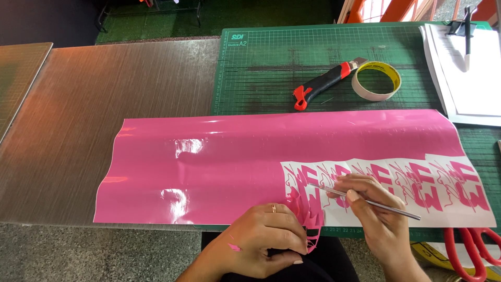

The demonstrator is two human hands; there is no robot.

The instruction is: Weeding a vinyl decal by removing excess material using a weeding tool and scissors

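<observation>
The pink vinyl lies across the table; the left hand pinches peeled strips at its near edge, and the right hand grips a metal pick just right.

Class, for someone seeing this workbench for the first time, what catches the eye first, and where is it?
The glossy pink vinyl sheet spreads across the bench's middle. At its near edge, the right hand holds a thin metal tool while the left hand pinches peeled pink strips.

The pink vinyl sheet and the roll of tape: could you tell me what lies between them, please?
In the head view, only bare green cutting mat lies between the pink vinyl sheet and the roll of tape; the utility knife lies left of the tape.
</observation>
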